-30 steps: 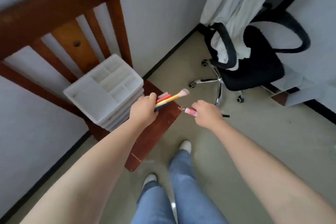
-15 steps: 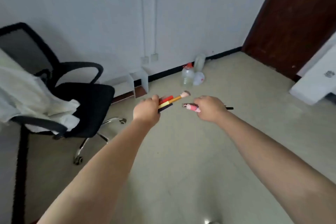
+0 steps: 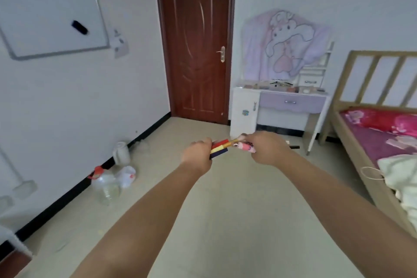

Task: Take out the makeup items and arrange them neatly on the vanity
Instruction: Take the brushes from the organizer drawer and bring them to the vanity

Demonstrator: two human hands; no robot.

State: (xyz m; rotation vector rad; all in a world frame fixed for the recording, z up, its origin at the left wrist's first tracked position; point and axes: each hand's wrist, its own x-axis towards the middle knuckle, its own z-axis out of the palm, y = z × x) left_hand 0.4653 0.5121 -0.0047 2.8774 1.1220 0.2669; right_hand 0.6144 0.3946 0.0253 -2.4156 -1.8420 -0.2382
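My left hand (image 3: 196, 157) grips a bundle of makeup sticks (image 3: 219, 148) in red, yellow and dark blue, with a brush tip poking out toward the right. My right hand (image 3: 267, 149) holds a small pink tube (image 3: 246, 146) and a thin black pencil (image 3: 294, 147) that sticks out past the hand. Both hands are held out in front of me at mid-height, close together. Across the room stands the white and purple vanity (image 3: 291, 102), with several small items on its top and a cartoon cloth draped over its mirror.
A dark red door (image 3: 195, 40) is shut left of the vanity. A bed (image 3: 381, 140) with pink bedding fills the right side. Bottles and a bag (image 3: 112, 176) lie along the left wall under a whiteboard (image 3: 47, 13). Open floor lies between me and the vanity.
The view has swung from the wooden chair with the white organiser, past the office chair, round to the door and vanity. Both hands keep the same items and have drawn closer together.
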